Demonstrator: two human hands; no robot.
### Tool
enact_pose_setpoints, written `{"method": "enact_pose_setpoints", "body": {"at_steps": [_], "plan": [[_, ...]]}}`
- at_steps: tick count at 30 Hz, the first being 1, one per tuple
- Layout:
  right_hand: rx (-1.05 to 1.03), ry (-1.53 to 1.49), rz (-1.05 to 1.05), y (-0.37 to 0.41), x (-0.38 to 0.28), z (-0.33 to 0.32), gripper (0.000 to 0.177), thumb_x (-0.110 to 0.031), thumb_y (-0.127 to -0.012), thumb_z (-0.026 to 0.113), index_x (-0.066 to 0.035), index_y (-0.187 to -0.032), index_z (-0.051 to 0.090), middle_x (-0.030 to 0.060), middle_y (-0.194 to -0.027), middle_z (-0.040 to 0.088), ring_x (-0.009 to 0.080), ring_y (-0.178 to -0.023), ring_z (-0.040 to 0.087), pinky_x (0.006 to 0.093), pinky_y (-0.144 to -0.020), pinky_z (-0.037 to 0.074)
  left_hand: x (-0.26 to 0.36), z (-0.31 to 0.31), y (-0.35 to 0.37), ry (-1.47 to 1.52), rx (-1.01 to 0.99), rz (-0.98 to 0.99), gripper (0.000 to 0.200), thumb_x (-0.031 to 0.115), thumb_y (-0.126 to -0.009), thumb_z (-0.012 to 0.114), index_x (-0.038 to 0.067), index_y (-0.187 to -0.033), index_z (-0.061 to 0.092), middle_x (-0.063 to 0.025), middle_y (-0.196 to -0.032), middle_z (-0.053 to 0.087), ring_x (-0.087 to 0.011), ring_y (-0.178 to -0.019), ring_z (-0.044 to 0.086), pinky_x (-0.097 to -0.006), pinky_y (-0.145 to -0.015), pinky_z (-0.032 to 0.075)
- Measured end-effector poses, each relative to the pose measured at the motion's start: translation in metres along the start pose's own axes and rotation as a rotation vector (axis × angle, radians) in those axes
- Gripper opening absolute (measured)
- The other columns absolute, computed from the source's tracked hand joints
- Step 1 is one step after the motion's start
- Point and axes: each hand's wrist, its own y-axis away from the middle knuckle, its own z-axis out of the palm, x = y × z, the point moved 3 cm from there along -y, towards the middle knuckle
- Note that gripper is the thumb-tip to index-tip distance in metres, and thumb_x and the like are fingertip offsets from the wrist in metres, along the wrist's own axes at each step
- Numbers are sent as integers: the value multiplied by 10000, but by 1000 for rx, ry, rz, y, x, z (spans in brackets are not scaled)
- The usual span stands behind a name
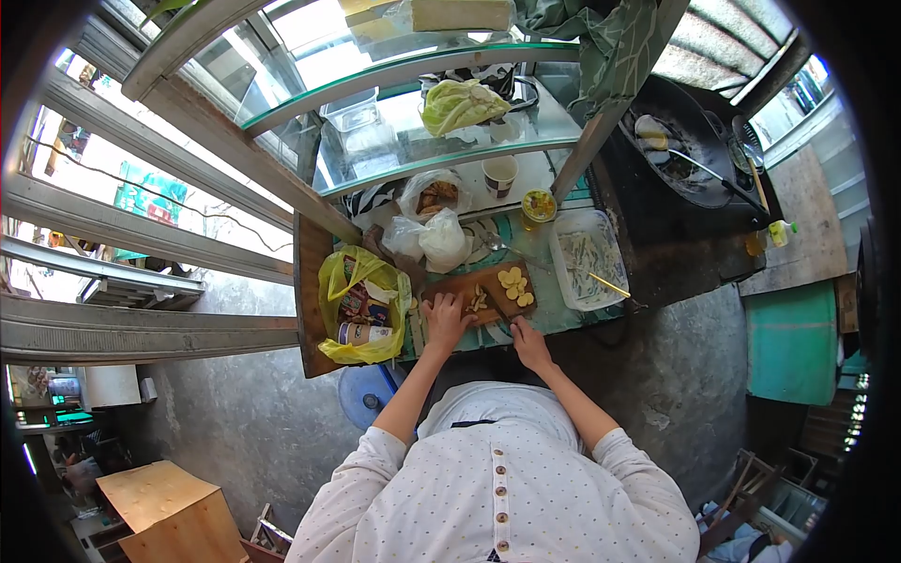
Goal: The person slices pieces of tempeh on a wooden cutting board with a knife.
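Note:
My left hand (pixel 446 322) lies on the left part of a wooden cutting board (pixel 460 282), fingers spread and thumb apart. Close to its fingertips are thin pale-yellow strips (pixel 477 299), which look like cut ginger. My right hand (pixel 531 343) is closed around the handle of a knife (pixel 500 311); its dark blade points up the board, between the strips and a group of round yellow slices (pixel 514 284). Whether anything lies under my left palm is hidden.
A yellow plastic bag (pixel 406 324) of packets and a jar sits left. Behind the board are white plastic bags (pixel 444 242), a paper cup (pixel 499 175) and a yellow-lidded jar (pixel 538 208). A plastic tub (pixel 587 255) stands right; a wok (pixel 690 159) is farther. Glass shelves (pixel 450 169) overhang the back.

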Motion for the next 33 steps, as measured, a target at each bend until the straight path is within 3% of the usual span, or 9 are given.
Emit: {"method": "enact_pose_setpoints", "body": {"at_steps": [4, 5, 6, 15, 19, 20, 22, 30, 33], "plan": [[26, 41, -3, -5, -5, 2, 211, -249, -913, 378, -54, -945, 452, 247, -844, 559, 438, -844, 508, 510, -655, 369, -3, 5, -13, 98, -49, 27, 544, 326, -630, 717, 84, -1094, 571, -56, -906, 556, -217, -945, 466, -421, -798, 291], [60, 60, -20, -7, -5, 3, 203, -231, -908, 398, -43, -938, 467, 218, -766, 556, 403, -763, 531, 466, -625, 386, -3, 6, -16, 102, -50, 27, 544, 326, -630, 717, 84, -1094, 571, -56, -906, 556, -217, -945, 466, -421, -798, 291], [95, 79, -38, -7, -6, 3, 195, -214, -902, 418, -31, -930, 481, 188, -687, 553, 367, -682, 554, 422, -594, 403, -1, 8, -19, 123, -37, 53, 483, 311, -637, 710, 82, -1046, 594, -60, -887, 564, -221, -930, 478, -422, -794, 290], [23, 50, 16, -9, -11, 11, 207, -217, -900, 412, -27, -913, 494, 137, -631, 546, 290, -602, 559, 380, -563, 399, 3, 12, -23, 265, 83, 109, 241, 208, -663, 685, 72, -860, 659, -44, -756, 604, -199, -827, 529, -409, -776, 300], [31, 86, -18, -7, -34, 5, 204, -211, -897, 419, -23, -900, 495, 149, -618, 538, 306, -609, 557, 385, -562, 399, 2, 0, -20, 329, 162, 91, 187, 166, -667, 677, 75, -829, 665, -41, -726, 613, -196, -785, 541, -382, -766, 306], [6, 88, 5, -6, -42, 2, 205, -226, -893, 412, -42, -925, 496, 193, -723, 555, 368, -715, 541, 437, -611, 396, 1, -5, -19, 329, 171, 77, 187, 166, -667, 677, 75, -829, 665, -41, -726, 613, -196, -785, 541, -382, -766, 306], [-33, 99, 13, -5, -67, -3, 211, -241, -889, 405, -62, -950, 498, 237, -827, 571, 430, -822, 524, 488, -660, 393, 0, -29, -18, 367, 241, 34, 166, 154, -675, 675, 82, -824, 665, -40, -734, 617, -197, -778, 546, -370, -758, 312], [-239, 167, -331, -15, -193, 20, 213, -268, -867, 446, -79, -920, 528, 177, -783, 604, 373, -764, 574, 466, -615, 431, -63, -134, 16, 131, 387, -374, 156, 171, -704, 650, 90, -837, 653, -45, -761, 613, -208, -791, 549, -357, -751, 324], [-225, 261, -384, -23, -196, 39, 227, -284, -860, 454, -78, -912, 533, 152, -768, 615, 351, -753, 586, 453, -612, 442, -89, -151, 32, -33, 342, -542, 177, 195, -695, 653, 98, -844, 654, -46, -797, 609, -213, -817, 539, -371, -751, 317]]}}
